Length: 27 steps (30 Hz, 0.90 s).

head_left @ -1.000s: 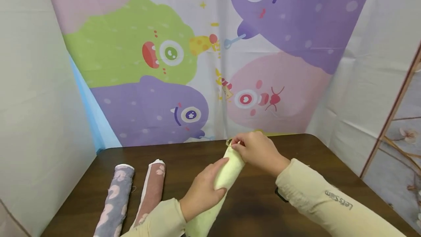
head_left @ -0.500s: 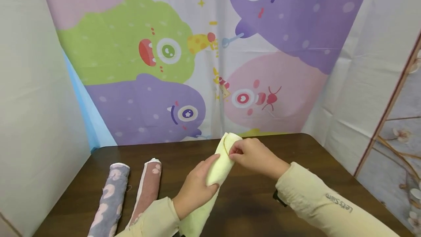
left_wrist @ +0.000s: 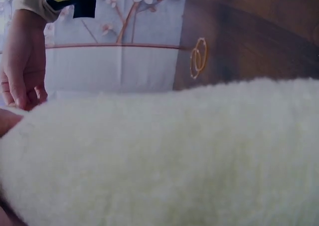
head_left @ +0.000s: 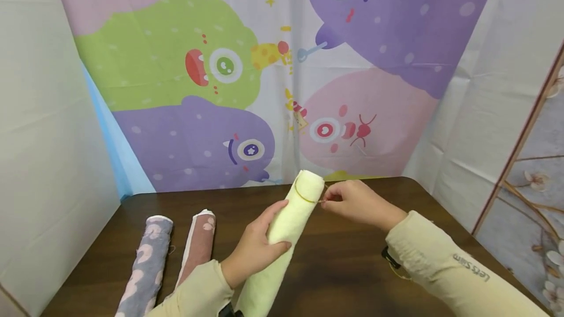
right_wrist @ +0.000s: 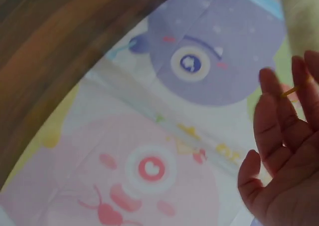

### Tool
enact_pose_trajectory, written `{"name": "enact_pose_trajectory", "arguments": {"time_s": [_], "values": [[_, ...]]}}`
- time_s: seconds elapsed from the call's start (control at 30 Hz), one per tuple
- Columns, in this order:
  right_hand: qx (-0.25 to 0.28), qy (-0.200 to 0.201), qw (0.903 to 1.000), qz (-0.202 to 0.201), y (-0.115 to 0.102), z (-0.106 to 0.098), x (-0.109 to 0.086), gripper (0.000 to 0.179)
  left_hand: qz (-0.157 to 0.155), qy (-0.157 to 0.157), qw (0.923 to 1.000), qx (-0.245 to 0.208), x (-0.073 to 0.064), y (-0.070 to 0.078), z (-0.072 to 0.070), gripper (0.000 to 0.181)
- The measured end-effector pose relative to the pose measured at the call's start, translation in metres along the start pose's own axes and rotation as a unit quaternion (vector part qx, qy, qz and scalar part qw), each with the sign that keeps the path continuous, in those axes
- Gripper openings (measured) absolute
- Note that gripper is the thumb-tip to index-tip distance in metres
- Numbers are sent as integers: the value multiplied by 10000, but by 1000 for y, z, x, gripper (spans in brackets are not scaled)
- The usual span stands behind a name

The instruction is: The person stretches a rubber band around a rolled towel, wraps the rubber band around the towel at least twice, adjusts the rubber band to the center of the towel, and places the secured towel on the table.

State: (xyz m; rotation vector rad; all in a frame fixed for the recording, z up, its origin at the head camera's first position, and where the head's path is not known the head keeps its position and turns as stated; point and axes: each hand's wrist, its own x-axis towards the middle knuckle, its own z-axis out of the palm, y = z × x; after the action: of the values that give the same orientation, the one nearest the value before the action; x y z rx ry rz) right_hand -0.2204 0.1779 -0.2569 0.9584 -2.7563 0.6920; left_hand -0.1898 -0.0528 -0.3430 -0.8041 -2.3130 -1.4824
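A rolled pale yellow towel (head_left: 282, 238) slants up from the dark table in the head view. My left hand (head_left: 253, 248) grips it around the middle, thumb on the near side. Near the roll's top end a thin yellow rubber band (head_left: 304, 197) loops around it. Off to the right of that end, my right hand (head_left: 361, 202) pinches the band and draws it away from the towel. In the right wrist view, a bit of the rubber band (right_wrist: 290, 92) shows at the fingers. The towel (left_wrist: 164, 156) fills most of the left wrist view.
A grey towel roll with pink patches (head_left: 145, 263) and a brownish-pink towel roll (head_left: 200, 243) lie on the table's left side. Two loose rubber bands (left_wrist: 198, 59) lie on the table (left_wrist: 259, 46). A cartoon-printed curtain (head_left: 282, 87) hangs behind the table.
The rubber band has slid from the towel's tip to a little below it. My right hand has shifted right, pulling the band outward. The left hand keeps its grip, slightly further left.
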Motion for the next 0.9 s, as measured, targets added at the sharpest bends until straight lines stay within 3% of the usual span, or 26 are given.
{"name": "enact_pose_trajectory", "arguments": {"time_s": [0.13,0.23,0.37,0.5,0.67,0.77,0.9], "values": [[-551,285,9970,-469,9,-7,-1,4,169,-411,9985,-319,-2,0,-1,74],[-459,388,9960,-657,14,-9,-2,4,344,-717,9956,-501,-3,-1,-1,72],[416,223,9960,-756,21,-8,-2,7,607,-967,9908,-725,-3,-1,-1,71],[1673,-154,9843,-548,26,1,-2,16,880,-1004,9874,-848,-4,3,0,71],[2559,-180,9662,-252,21,22,-7,16,640,-653,9918,-892,-3,6,2,73],[2514,422,9665,-299,14,33,-11,10,265,-258,9968,-712,-2,5,3,75],[1842,1709,9650,-751,5,42,-13,3,-95,153,9982,-574,1,4,3,77]]}}
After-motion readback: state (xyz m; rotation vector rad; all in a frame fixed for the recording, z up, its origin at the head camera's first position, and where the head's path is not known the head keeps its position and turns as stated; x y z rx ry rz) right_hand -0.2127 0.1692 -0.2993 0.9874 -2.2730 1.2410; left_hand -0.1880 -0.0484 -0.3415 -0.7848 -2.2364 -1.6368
